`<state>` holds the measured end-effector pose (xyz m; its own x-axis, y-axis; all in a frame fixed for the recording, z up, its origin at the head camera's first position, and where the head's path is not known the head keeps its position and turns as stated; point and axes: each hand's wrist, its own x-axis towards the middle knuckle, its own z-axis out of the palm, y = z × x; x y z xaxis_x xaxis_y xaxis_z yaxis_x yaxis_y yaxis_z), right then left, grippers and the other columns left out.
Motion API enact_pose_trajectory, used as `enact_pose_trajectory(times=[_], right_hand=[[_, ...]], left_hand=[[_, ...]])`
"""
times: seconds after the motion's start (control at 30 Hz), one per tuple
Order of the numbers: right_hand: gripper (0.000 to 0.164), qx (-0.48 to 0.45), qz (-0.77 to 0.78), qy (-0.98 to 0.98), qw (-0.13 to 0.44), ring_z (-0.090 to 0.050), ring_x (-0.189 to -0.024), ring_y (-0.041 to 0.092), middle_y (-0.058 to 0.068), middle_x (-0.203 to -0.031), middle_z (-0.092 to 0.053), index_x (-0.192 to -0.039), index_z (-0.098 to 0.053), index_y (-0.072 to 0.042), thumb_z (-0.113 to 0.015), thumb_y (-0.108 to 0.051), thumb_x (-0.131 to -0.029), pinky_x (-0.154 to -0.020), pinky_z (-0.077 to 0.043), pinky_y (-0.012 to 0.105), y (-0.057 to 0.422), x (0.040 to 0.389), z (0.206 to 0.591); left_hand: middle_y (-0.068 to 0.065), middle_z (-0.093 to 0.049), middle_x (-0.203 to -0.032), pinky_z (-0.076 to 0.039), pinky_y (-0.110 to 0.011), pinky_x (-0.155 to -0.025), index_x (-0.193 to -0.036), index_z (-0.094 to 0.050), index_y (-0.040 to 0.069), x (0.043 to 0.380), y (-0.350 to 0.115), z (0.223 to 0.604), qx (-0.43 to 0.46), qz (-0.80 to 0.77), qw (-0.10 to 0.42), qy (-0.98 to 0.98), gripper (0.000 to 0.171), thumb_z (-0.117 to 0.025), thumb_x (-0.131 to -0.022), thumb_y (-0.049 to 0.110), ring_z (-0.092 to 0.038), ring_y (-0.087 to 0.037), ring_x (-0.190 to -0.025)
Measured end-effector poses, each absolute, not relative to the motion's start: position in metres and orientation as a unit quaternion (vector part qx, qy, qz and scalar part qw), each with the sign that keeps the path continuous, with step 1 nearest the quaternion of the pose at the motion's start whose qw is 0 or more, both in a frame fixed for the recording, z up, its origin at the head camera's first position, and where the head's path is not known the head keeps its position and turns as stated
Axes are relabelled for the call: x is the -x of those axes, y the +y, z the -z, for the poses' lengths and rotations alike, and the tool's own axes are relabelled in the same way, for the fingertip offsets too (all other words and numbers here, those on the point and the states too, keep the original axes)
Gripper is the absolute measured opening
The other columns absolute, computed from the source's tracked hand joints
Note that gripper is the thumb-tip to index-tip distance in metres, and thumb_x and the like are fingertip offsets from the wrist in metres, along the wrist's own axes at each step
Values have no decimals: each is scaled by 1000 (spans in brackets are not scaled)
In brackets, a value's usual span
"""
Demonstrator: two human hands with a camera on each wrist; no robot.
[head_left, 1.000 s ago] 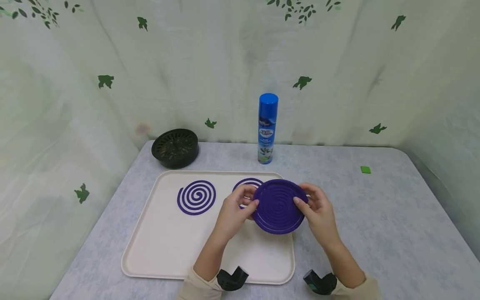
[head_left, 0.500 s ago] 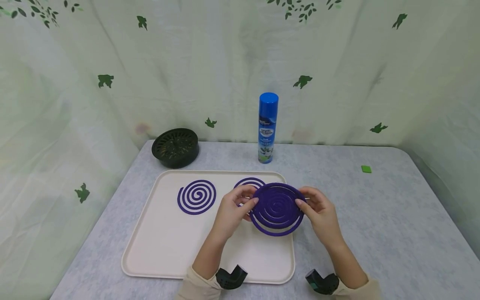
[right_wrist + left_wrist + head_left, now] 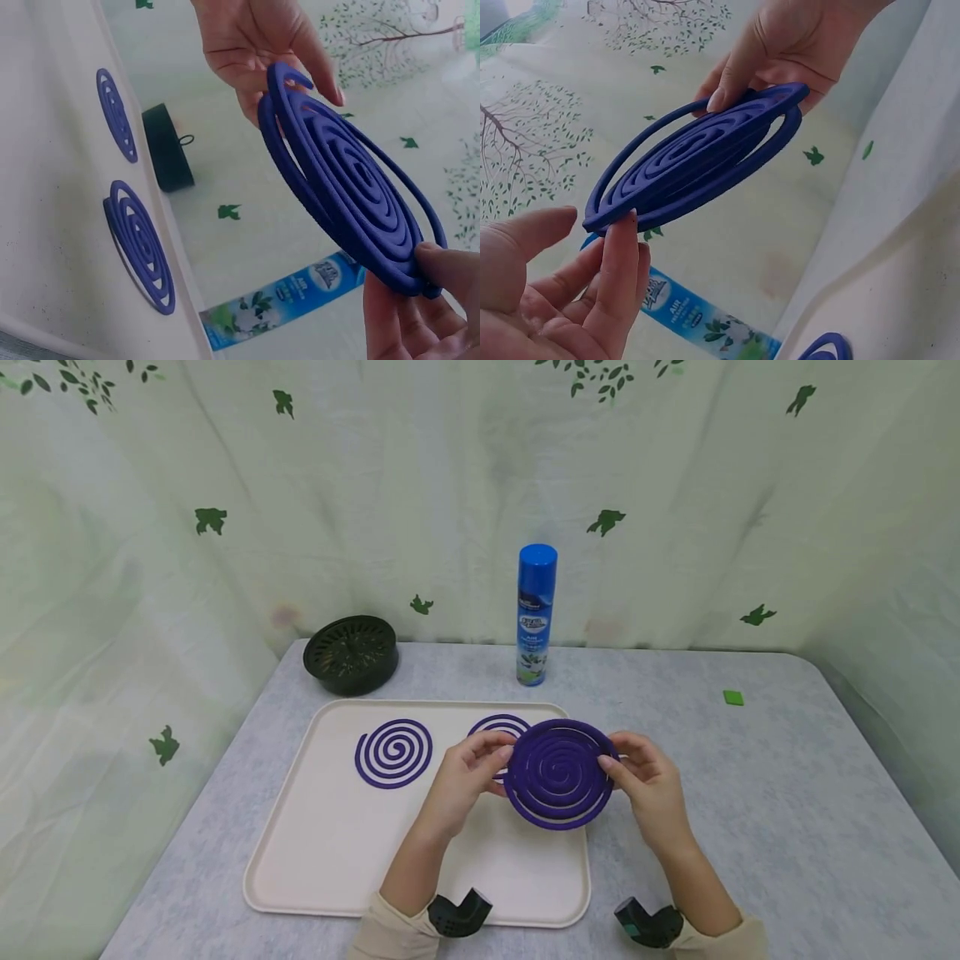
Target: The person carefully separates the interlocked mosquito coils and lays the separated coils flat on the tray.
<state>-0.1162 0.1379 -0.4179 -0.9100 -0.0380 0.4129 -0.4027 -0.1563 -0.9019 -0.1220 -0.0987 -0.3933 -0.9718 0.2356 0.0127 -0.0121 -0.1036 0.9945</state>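
A pair of nested purple mosquito coils (image 3: 561, 768) is held up over the right side of the tray, with narrow gaps showing between their outer rings. My right hand (image 3: 654, 789) pinches their right edge between thumb and fingers. At the left edge, fingers of my left hand (image 3: 461, 785) touch the coils from behind. Its thumb stands apart from them in the left wrist view. One single mosquito coil (image 3: 393, 754) lies flat on the tray's left. Another mosquito coil (image 3: 140, 247) lies on the tray, partly hidden behind my left hand and the held pair in the head view.
A cream tray (image 3: 337, 860) covers the table's left and middle. Behind it stand a dark green round slotted holder (image 3: 351, 656) and a blue air freshener can (image 3: 536, 614). A small green square (image 3: 732, 697) lies at the right. A leaf-patterned curtain (image 3: 450, 485) closes off the back.
The held mosquito coils have tilted, dipped and come back up, and gaps have opened between their rings. My left thumb has lifted off their face. My right hand has shifted slightly right.
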Motion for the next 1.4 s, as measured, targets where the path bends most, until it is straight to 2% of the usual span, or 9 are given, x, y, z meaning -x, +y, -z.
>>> enact_pose_trajectory(times=[0.27, 0.5, 0.73, 1.0, 1.13, 1.4], right_hand=[[26, -144, -798, -571, 131, -61, -71, 11, 5, -92, -60, -104, -53, 3, -53, 16, -82, -55, -52, 22, 137, 116, 417], [27, -117, -835, -518, 144, -61, -71, 14, 9, -91, -57, -104, -49, 2, -53, 17, -81, -54, -53, 25, 129, 114, 417], [29, -130, -822, -543, 111, -61, -75, 13, 7, -95, -52, -102, -46, -5, -51, 16, -83, -60, -54, 27, 129, 114, 420], [14, -58, -751, -640, 152, -54, -72, 10, 0, -82, -58, -97, -54, 9, -57, 7, -83, -61, -47, 18, 134, 113, 414], [17, -83, -726, -664, 159, -55, -68, 11, 3, -80, -59, -98, -55, 13, -58, 7, -83, -58, -48, 19, 137, 115, 414], [25, -177, -672, -704, 147, -56, -75, 11, 5, -87, -59, -105, -56, 10, -57, 13, -81, -59, -50, 20, 139, 116, 418]], left_hand=[[-12, -56, -90, -53, -34, -68, -109, -51, -6, 121, -96, 398, -102, -750, 94, 647, 30, -63, -83, 2, -57, -18, -79], [-10, -50, -86, -54, -34, -64, -102, -48, -10, 119, -88, 398, -81, -760, 81, 640, 24, -59, -81, -8, -57, -15, -71], [-13, -51, -88, -54, -37, -63, -102, -51, -8, 118, -88, 397, -76, -758, 39, 647, 20, -58, -84, -5, -59, -16, -70], [-12, -51, -86, -54, -35, -60, -105, -58, -6, 120, -89, 399, -78, -735, 14, 673, 22, -60, -84, 0, -56, -17, -70], [-14, -52, -87, -54, -35, -59, -107, -60, -4, 121, -89, 400, -73, -717, -6, 693, 23, -60, -84, 1, -55, -17, -70], [-12, -53, -89, -54, -33, -54, -109, -61, -2, 122, -91, 401, -82, -694, -48, 713, 25, -60, -86, 5, -54, -17, -71]])
